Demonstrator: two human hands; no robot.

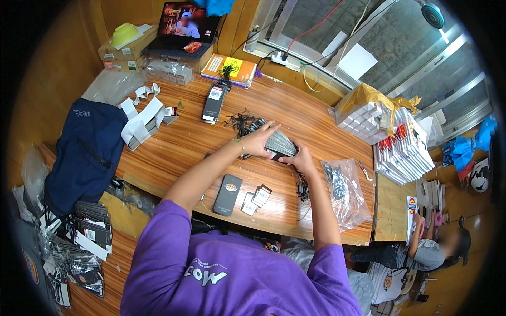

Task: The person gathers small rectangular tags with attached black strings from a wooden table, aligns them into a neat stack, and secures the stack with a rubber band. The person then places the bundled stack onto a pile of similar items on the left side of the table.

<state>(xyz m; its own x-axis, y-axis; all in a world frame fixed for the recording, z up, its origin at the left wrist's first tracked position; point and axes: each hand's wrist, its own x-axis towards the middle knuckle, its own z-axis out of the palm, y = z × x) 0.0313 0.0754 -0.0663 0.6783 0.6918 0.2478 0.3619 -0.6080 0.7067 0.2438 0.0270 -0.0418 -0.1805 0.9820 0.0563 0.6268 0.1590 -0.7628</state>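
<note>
On the wooden table, both hands are closed around a thick stack of grey and black hang tags (280, 143). My left hand (258, 142) grips its left side and upper edge. My right hand (298, 158) presses on its near right end. Tangled black strings (242, 122) spread from the stack's far left, and more black strings (302, 188) lie below my right hand. Nearer me are a black tag (227, 195) and two small white label cards, one (262, 195) partly over the other. Another black tag stack (214, 102) with strings lies farther off.
A clear plastic bag of strings (342, 192) and small snips (365, 171) lie right. Behind them are a carton (361, 117) and stacked white packets (403, 150). At left are a navy backpack (81, 155) and label strips (143, 118). A laptop (184, 26) stands far; a co-worker sits right.
</note>
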